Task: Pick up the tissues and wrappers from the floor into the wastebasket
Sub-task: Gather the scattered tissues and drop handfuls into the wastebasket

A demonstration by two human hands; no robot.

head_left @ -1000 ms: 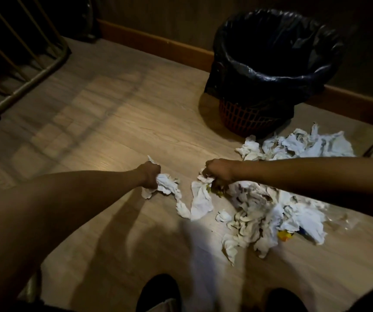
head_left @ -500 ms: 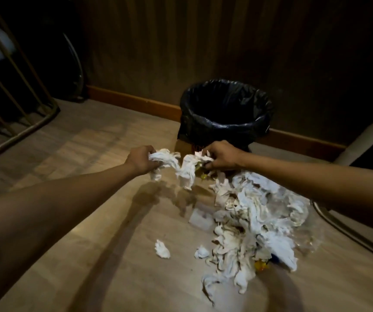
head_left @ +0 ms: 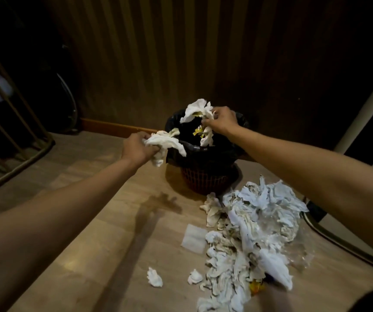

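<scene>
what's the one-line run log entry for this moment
left hand: holds tissues at wastebasket rim | right hand: holds tissue wad over opening | floor pile: remains

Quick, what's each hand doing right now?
Left hand: closed on crumpled white tissues.
Right hand: closed on white tissues with yellow wrapper.

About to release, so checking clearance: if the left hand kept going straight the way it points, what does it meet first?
Probably the near-left rim of the black bag lining the wastebasket. The left hand and its tissues sit right at that edge, though depth is unclear.
</scene>
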